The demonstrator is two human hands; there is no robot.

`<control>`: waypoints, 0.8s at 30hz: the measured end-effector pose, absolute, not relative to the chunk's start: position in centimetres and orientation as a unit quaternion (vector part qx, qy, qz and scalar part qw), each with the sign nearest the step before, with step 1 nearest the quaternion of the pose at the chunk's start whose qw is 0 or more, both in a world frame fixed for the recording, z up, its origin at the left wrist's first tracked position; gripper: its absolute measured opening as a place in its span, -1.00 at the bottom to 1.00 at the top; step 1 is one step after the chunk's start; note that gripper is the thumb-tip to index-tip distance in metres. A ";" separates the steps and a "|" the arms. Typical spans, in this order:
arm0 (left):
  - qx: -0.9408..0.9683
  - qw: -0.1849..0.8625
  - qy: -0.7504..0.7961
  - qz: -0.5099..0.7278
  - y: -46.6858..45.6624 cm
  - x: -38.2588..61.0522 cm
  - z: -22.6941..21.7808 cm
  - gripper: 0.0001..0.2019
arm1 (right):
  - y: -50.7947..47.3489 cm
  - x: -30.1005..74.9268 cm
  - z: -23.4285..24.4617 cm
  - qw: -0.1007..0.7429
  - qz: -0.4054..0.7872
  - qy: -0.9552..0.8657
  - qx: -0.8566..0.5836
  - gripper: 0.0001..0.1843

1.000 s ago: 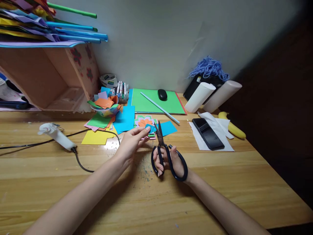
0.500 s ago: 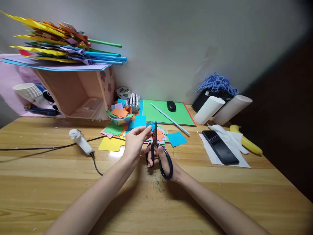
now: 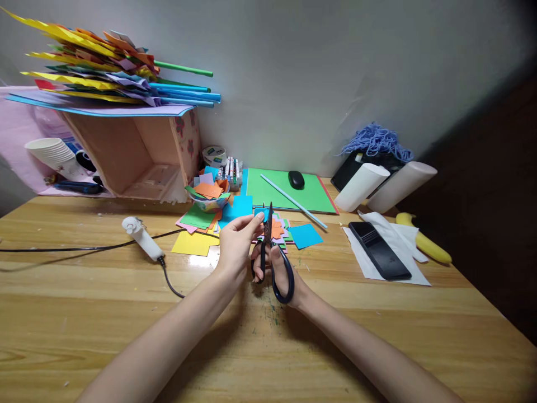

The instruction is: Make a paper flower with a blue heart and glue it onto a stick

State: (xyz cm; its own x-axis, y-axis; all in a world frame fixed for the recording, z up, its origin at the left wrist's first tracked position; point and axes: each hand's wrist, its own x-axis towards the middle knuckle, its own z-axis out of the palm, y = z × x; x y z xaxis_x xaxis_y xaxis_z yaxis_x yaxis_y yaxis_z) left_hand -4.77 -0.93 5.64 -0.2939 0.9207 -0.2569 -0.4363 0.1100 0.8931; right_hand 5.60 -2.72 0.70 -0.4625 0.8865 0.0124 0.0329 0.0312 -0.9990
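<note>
Between the thumb and fingers of my left hand (image 3: 235, 242) is a small piece of blue paper (image 3: 260, 213), pinched at its left side. My right hand (image 3: 280, 273) grips black-handled scissors (image 3: 268, 229), fingers through the loops and thumb on top. The scissors point away from me with their blades a little apart, right at the blue paper. Just beyond the blades lies a pile of cut colored paper with an orange piece (image 3: 277, 228) on top. A blue paper square (image 3: 306, 236) rests on the table to its right.
A white glue gun (image 3: 142, 239) with a black cord lies at left. Behind my hands are a bowl of paper scraps (image 3: 208, 198) and a green sheet (image 3: 268, 187) bearing a mouse (image 3: 296, 179). A phone (image 3: 380, 250) and banana (image 3: 428, 243) lie at right.
The scissor blades have opened slightly around the blue paper. Both hands keep their grip and have hardly moved; the whole view has shifted a little.
</note>
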 end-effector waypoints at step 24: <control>0.233 0.571 0.469 0.632 -1.2 -4.3 5.9 -0.74 | -3.1 7.0 0.2 0.364 0.480 -0.660 -0.450 -0.51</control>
